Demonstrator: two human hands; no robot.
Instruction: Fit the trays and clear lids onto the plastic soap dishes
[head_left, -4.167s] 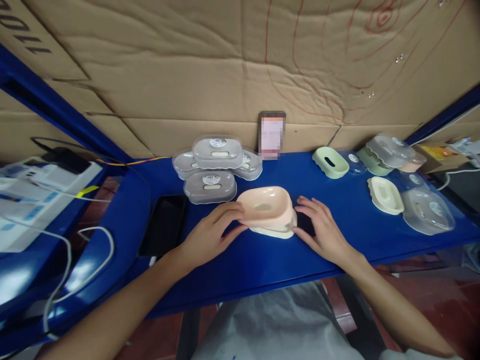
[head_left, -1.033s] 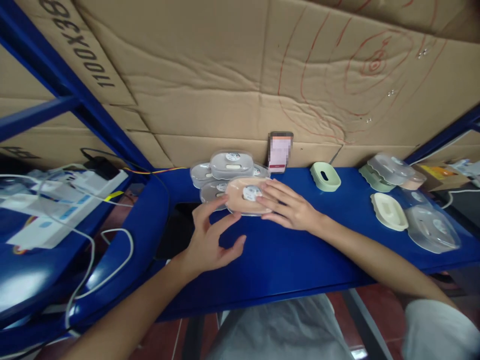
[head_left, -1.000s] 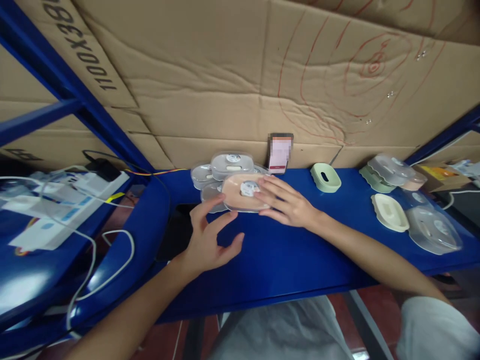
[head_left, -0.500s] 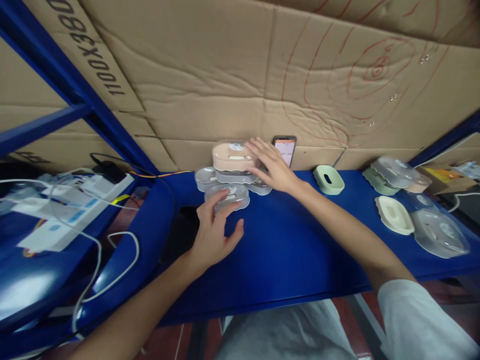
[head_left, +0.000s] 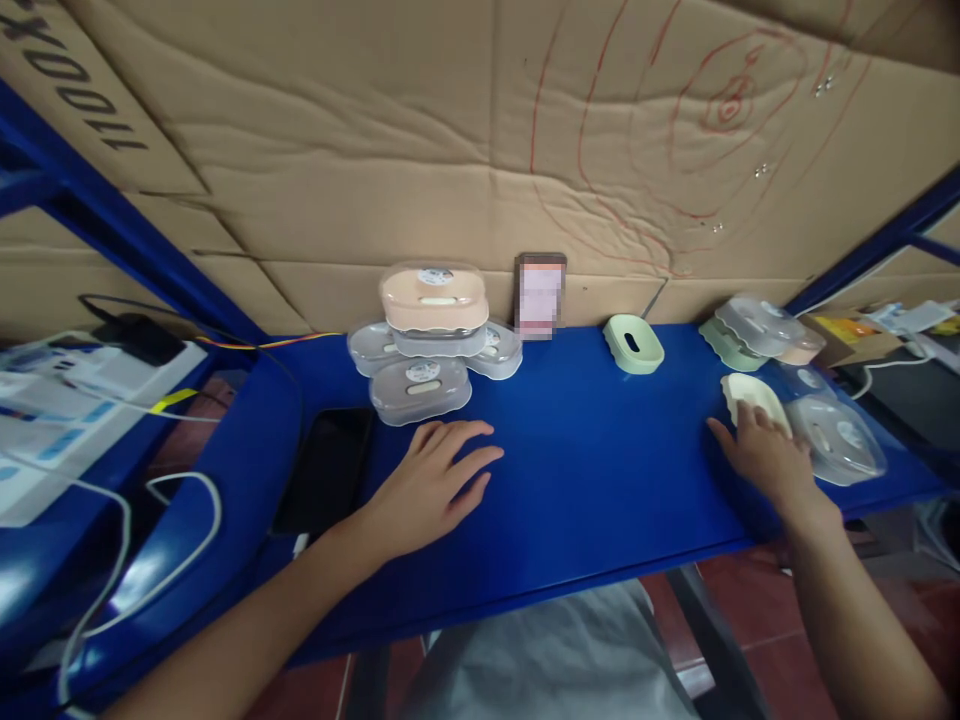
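Note:
My left hand (head_left: 431, 480) lies flat on the blue table (head_left: 585, 480), fingers apart, holding nothing, just in front of a stack of lidded soap boxes (head_left: 420, 388). A peach soap box with a clear lid (head_left: 433, 298) sits on top of that stack. My right hand (head_left: 765, 455) reaches to the right and its fingers touch the near edge of a cream soap dish (head_left: 754, 395); I cannot tell whether it grips the dish.
A clear lid (head_left: 836, 440) lies right of the cream dish. A green dish (head_left: 634, 343) and a pile of green, clear and peach parts (head_left: 757, 330) stand behind. A phone (head_left: 540, 292) leans on the cardboard wall. A dark phone (head_left: 326, 465) lies at left.
My right hand set the peach box on top of the stack, let go and swung right to the cream dish. My left hand settled flat on the table.

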